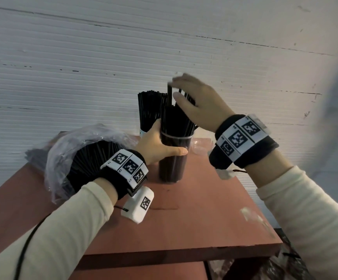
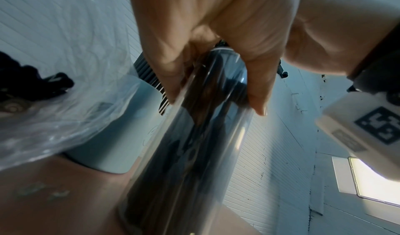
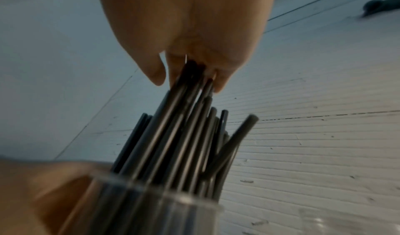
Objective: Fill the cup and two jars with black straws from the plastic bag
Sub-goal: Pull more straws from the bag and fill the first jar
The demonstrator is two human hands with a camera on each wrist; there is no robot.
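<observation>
The left hand [image 1: 156,146] is gripping the clear jar [image 1: 172,158] at the table's [image 1: 184,219] centre to steady it while the right hand [image 1: 196,102], at twelve o'clock above, is pinching straws [image 3: 184,119] downward, the bag [image 1: 67,158] lying at nine o'clock.

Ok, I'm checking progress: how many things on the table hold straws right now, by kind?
clear jar: 1
cup: 1
plastic bag: 1
Total: 3 holding straws
</observation>
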